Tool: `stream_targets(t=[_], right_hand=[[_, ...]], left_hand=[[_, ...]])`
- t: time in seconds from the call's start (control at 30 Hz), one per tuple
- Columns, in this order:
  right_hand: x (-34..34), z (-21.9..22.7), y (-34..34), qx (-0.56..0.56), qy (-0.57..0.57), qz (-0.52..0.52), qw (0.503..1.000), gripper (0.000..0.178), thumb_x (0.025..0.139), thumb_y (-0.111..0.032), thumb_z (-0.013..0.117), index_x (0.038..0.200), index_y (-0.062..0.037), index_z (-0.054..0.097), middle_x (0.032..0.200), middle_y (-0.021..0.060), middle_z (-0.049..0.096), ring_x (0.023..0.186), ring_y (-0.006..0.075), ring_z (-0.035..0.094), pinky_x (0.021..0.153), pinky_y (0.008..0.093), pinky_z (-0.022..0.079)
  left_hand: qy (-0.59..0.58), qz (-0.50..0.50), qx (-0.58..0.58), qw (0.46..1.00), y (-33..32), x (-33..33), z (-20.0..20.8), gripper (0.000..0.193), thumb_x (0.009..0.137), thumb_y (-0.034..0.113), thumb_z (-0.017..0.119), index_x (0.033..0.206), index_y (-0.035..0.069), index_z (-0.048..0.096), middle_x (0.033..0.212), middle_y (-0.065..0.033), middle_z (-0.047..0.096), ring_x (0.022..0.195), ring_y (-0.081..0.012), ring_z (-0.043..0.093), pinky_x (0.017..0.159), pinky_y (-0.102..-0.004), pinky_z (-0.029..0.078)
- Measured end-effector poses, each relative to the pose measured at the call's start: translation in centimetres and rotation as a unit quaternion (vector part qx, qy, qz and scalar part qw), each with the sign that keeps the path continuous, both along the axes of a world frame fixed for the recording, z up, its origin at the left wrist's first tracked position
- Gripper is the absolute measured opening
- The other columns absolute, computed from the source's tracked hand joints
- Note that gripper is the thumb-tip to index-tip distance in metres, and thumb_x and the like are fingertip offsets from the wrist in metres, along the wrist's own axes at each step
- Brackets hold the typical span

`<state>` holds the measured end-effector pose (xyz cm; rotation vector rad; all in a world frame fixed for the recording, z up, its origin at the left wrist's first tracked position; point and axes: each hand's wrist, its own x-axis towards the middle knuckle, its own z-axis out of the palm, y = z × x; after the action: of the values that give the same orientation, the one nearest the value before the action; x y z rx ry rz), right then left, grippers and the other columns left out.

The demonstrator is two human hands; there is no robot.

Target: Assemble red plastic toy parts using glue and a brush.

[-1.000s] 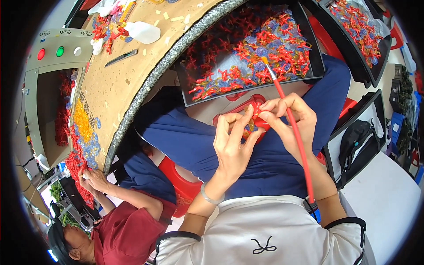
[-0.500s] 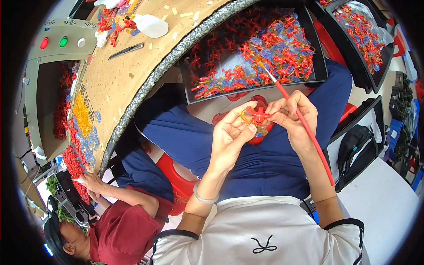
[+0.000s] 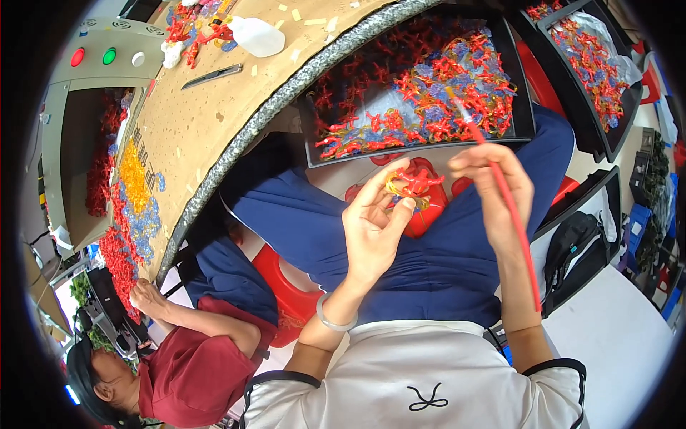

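Over my lap, my left hand (image 3: pixel 373 232) pinches a small red plastic figure (image 3: pixel 416 182) with yellow and clear bluish parts, between thumb and fingers. To its right, my right hand (image 3: pixel 500 187) is apart from the figure and holds a long red-handled paintbrush (image 3: pixel 509 207). The brush lies across the hand, its pale bristle end pointing up toward the tray and its handle end beside my forearm. Just beyond both hands, a black tray (image 3: pixel 421 148) holds a heap of red, yellow and blue figures like this one.
A curved table (image 3: pixel 207 118) at left bears a knife (image 3: pixel 212 76), a white plastic bottle (image 3: pixel 257 36), and piles of yellow, blue and red pieces (image 3: pixel 133 182). A beige machine (image 3: pixel 61 143) stands behind. A co-worker in a red shirt (image 3: pixel 207 365) sits at left. Another filled tray (image 3: pixel 593 79) is far right.
My right hand has come away from the figure, moving right and slightly up with the paintbrush. My left hand keeps the figure in nearly the same place.
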<state>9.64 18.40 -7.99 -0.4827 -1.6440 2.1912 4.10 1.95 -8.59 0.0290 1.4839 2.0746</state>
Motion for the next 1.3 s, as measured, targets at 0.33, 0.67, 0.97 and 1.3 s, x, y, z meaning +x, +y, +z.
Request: stream_targets(t=[0.33, 0.67, 0.97, 1.3], right_hand=[[1.5, 3.6, 0.5, 0.230, 0.052, 0.068, 0.969, 0.033, 0.091, -0.028, 0.060, 0.092, 0.0040, 0.069, 0.082, 0.0139, 0.066, 0.069, 0.0179, 0.061, 0.062, 0.0276, 0.048], [1.1, 4.4, -0.6, 0.284, 0.055, 0.036, 0.957, 0.011, 0.081, -0.009, 0.070, 0.083, 0.0020, 0.067, 0.068, 0.0086, 0.066, 0.053, 0.0192, 0.059, 0.052, 0.0286, 0.044], [0.8, 4.8, -0.5, 0.371, 0.089, 0.056, 0.923, 0.008, 0.076, -0.006, 0.071, 0.075, 0.0000, 0.065, 0.073, 0.0105, 0.066, 0.059, 0.0256, 0.062, 0.055, 0.0314, 0.047], [-0.3, 5.3, 0.1, 0.334, 0.083, 0.071, 0.936, 0.005, 0.076, -0.004, 0.070, 0.075, -0.0007, 0.065, 0.074, 0.0089, 0.066, 0.058, 0.0256, 0.060, 0.055, 0.0320, 0.045]], left_hand=[[0.090, 0.033, -0.050, 0.994, 0.3, 0.1, 1.0, 0.047, 0.085, -0.014, 0.054, 0.131, -0.008, 0.048, 0.126, -0.0133, 0.054, 0.106, -0.0157, 0.056, 0.091, -0.0281, 0.048], [0.181, 0.039, -0.079, 0.979, 0.1, 0.3, 0.0, 0.049, 0.084, -0.013, 0.054, 0.132, -0.004, 0.049, 0.126, -0.0137, 0.054, 0.105, -0.0136, 0.056, 0.076, -0.0212, 0.055], [0.206, 0.042, -0.114, 0.971, 0.3, 0.5, 0.4, 0.047, 0.082, -0.012, 0.056, 0.128, -0.002, 0.053, 0.116, -0.0132, 0.059, 0.102, -0.0142, 0.058, 0.073, -0.0243, 0.059], [0.260, 0.034, -0.193, 0.945, 0.6, -0.2, 1.0, 0.045, 0.081, -0.010, 0.058, 0.125, 0.001, 0.057, 0.096, -0.0123, 0.061, 0.079, -0.0097, 0.058, 0.064, -0.0238, 0.056]])
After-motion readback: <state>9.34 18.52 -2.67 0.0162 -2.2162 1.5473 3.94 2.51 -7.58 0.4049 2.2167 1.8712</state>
